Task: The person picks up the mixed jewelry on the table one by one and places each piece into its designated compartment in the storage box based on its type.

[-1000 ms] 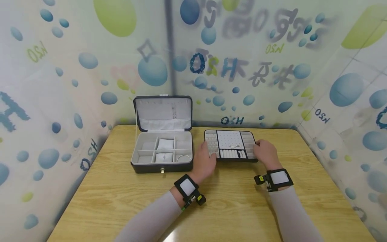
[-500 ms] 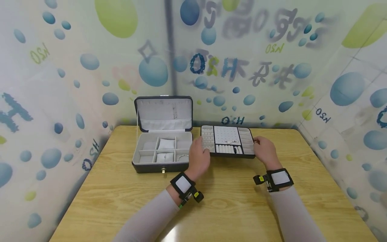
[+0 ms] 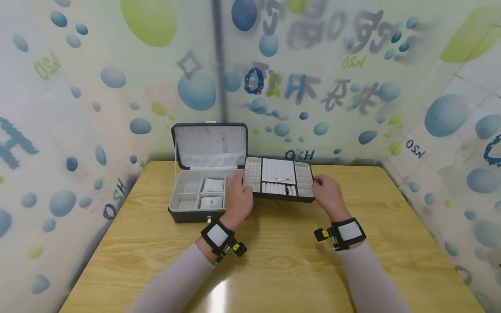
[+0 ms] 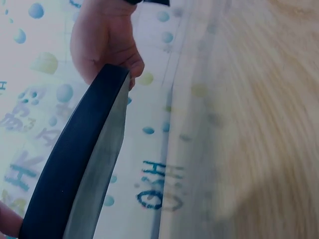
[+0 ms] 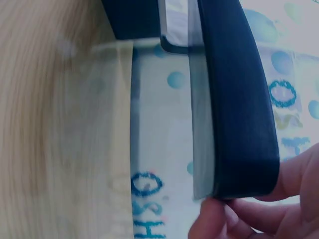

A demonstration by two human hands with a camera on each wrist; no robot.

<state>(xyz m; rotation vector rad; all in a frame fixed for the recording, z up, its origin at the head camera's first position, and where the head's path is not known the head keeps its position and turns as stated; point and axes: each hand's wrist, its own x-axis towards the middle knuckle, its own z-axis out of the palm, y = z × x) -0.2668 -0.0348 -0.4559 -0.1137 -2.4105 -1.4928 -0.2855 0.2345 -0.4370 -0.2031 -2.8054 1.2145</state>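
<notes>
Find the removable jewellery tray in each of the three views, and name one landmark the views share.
Head: jewellery tray at centre, held between left hand and right hand.
Left wrist: dark edge-on slab, lower left.
Right wrist: dark edge-on slab, upper right.
Shared landmark: the wooden table.

I am looking into a small enclosed recording booth, not a lived-in room. A wooden table [image 3: 274, 261] fills the floor of it, and printed panels [image 3: 117, 87] stand tight against its far, left and right edges. The panels carry blue bubbles, green blobs and mirrored lettering. A dark vertical seam [image 3: 219, 61] joins two panels at the back. Camera straps [image 3: 344, 232] sit on both wrists, which marks a data-capture setup.
</notes>
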